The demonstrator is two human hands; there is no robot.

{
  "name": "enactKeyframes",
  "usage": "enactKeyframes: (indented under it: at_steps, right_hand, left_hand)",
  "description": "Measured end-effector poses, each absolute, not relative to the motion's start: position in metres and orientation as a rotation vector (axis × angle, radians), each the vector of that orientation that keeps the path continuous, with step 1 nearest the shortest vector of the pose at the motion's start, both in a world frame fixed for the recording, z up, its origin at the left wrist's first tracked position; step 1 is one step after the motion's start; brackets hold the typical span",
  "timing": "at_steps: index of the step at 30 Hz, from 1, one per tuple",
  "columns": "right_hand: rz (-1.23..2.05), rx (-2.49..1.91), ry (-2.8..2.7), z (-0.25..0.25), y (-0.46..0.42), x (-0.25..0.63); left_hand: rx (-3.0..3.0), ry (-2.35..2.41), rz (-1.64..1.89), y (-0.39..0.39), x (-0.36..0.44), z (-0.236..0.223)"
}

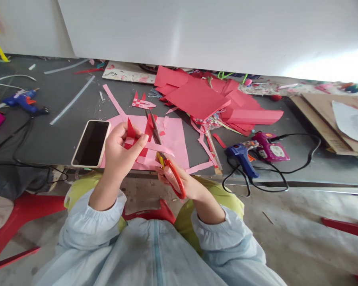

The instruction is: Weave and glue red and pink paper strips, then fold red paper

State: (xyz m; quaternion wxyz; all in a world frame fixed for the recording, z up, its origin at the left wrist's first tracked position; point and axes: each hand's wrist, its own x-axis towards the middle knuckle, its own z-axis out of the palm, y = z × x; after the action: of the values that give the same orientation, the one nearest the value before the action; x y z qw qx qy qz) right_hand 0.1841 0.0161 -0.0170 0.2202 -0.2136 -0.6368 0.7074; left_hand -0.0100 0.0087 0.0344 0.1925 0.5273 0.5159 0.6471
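Between thumb and fingers, my left hand (121, 145) pinches a woven piece of red and pink paper strips (152, 146) above the table's front edge. Red pointed ends stick up from it, and a pink strip reaches out to the right. My right hand (176, 176) grips a pair of scissors (173, 174) with red and yellow handles. Their blades point up and away, parted slightly, beside the red strips; whether they touch the paper I cannot tell. Pink paper (179, 139) lies underneath. Behind it rests a smaller red-and-pink woven piece (141, 102).
A phone (92, 143) lies left of the pink paper. Red paper sheets (197, 93) are heaped at the back. Blue glue guns sit at the right (243, 157) and far left (24, 100), with trailing cords. Cardboard (325, 123) covers the right end.
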Motion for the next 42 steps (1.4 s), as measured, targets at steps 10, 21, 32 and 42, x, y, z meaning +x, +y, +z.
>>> enactKeyframes:
  at_steps: [10, 21, 32, 42]
  right_hand:
    - [1.978, -0.63, -1.735, -0.012, 0.016, 0.18]
    - [1.981, -0.642, -1.74, -0.005, 0.017, 0.179]
    - [1.965, -0.661, -1.763, -0.008, 0.015, 0.179]
    - [2.043, -0.761, -1.692, -0.011, 0.016, 0.181]
  left_hand:
    - [1.432, 1.477, 1.766, 0.01, -0.012, 0.031]
    - [1.407, 1.48, 1.747, 0.01, -0.014, 0.031]
    - [1.409, 1.497, 1.734, 0.011, -0.012, 0.028]
    - [1.392, 1.491, 1.723, 0.011, -0.011, 0.029]
